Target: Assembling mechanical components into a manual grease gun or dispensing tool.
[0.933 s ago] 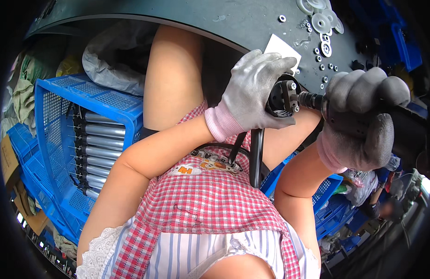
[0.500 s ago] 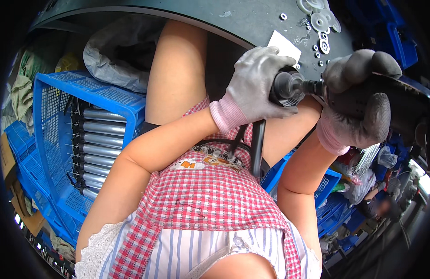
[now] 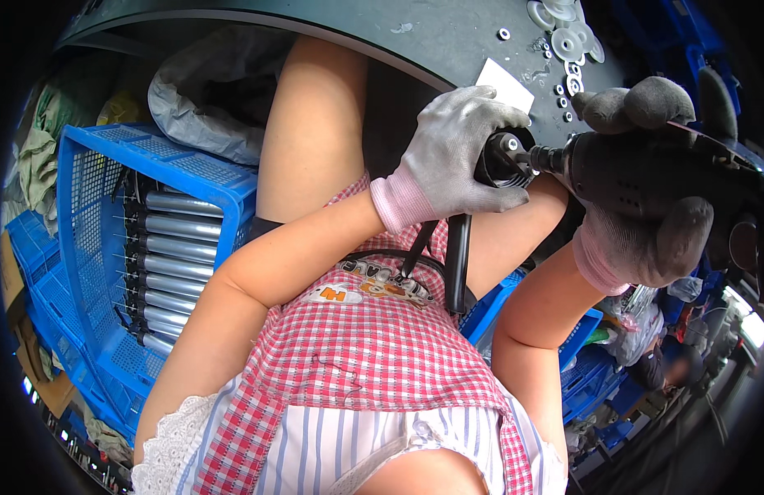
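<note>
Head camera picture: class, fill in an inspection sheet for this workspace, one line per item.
Surface: dark table, edge curving above the lap.
Job's things: black power driver, its bit meeting a black round part.
Clutter: white washers and a white card on the table.
Grippers: left hand, grey glove, wraps the round part; right hand, dark glove, grips the driver.
Cables: black cord hanging beneath the part.
Surroundings: blue crate of metal tubes; grey bag.

This is looking like a small assembly workshop. Blue plastic crates (image 3: 85, 330) are standing at the left, one holding metal tubes (image 3: 179, 247). Washers (image 3: 563, 37) are lying on the far dark worktable (image 3: 382, 33).
</note>
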The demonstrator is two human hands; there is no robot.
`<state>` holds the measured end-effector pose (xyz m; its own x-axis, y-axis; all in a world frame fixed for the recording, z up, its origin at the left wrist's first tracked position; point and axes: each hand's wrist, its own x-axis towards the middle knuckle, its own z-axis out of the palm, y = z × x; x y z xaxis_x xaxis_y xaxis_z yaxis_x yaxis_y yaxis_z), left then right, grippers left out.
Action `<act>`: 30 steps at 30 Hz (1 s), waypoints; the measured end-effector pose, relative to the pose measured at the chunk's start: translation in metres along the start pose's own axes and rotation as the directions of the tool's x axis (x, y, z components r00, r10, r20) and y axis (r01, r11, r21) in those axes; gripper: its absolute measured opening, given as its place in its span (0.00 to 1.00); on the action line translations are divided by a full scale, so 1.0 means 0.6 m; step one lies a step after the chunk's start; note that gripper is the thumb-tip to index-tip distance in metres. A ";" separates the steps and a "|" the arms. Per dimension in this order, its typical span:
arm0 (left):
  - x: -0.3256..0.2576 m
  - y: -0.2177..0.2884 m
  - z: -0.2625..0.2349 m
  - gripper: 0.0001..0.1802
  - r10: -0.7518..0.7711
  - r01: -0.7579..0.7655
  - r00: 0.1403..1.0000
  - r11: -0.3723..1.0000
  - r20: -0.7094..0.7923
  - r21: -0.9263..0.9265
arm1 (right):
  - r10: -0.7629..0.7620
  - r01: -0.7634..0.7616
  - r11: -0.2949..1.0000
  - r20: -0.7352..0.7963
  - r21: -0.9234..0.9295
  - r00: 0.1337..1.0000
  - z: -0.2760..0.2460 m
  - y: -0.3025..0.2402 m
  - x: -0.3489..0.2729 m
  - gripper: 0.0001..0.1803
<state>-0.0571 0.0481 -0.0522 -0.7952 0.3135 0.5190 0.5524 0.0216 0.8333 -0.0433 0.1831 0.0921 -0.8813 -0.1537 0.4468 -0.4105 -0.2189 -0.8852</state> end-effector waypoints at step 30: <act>0.005 0.010 0.000 0.33 -0.023 0.022 0.999 1.000 -0.025 -0.020 | -0.042 0.036 0.999 -0.187 -0.039 0.981 -0.004 0.033 -0.018 0.25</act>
<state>-0.0562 0.0492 -0.0454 -0.8135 0.2888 0.5048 0.5297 0.0098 0.8481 -0.0426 0.1825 0.0693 -0.8913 0.0385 0.4519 -0.4507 -0.1862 -0.8731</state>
